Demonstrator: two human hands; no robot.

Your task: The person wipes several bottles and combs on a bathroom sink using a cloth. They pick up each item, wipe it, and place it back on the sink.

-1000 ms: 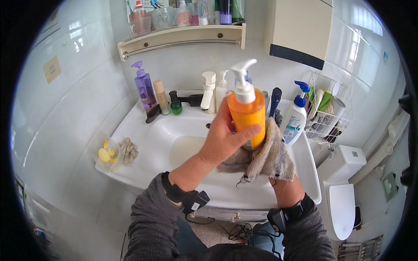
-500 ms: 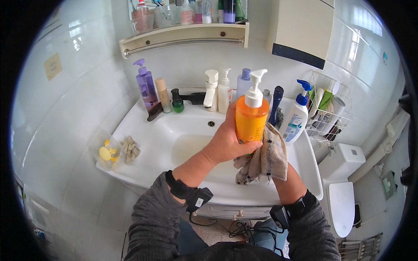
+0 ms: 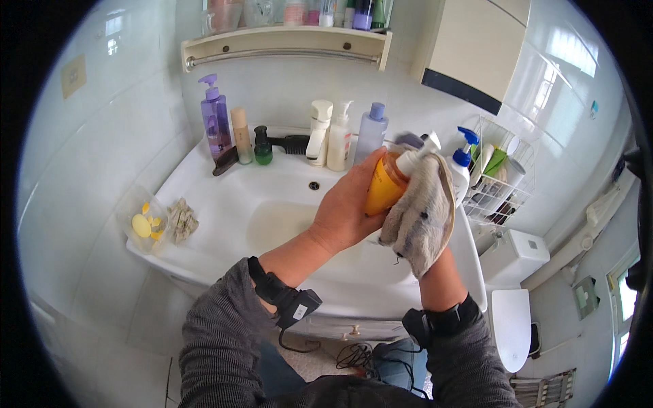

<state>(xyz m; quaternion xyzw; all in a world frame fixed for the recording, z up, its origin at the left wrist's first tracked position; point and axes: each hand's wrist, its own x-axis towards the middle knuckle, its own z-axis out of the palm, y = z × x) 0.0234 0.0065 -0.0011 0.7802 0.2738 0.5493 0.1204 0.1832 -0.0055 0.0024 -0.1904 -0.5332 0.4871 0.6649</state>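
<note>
Tilted above the right half of the sink, an orange pump bottle (image 3: 385, 185) with a white pump head is in my left hand (image 3: 343, 207), whose fingers wrap round its body. A beige-grey cloth (image 3: 423, 214) drapes over my right hand, hiding its fingers; just the wrist (image 3: 442, 285) shows beneath. That hand holds the cloth against the bottle's upper side, by the shoulder and pump. Behind stand a pale blue bottle (image 3: 371, 132) and a white pump bottle (image 3: 338, 143). A white bottle with a blue pump (image 3: 460, 166) is partly covered by the cloth.
The white sink (image 3: 224, 204) has a white faucet (image 3: 318, 132) at its back. Along the left rim are a purple pump bottle (image 3: 216, 122), a beige bottle (image 3: 241, 136), a green jar (image 3: 263, 148), a black comb (image 3: 292, 144), a crumpled rag (image 3: 182, 221) and a soap dish (image 3: 129, 234). A wire basket (image 3: 503, 180) hangs right.
The orange bottle has tipped from near upright to leaning right. The cloth has risen from its lower side to the shoulder and pump. The whole view has shifted slightly.
</note>
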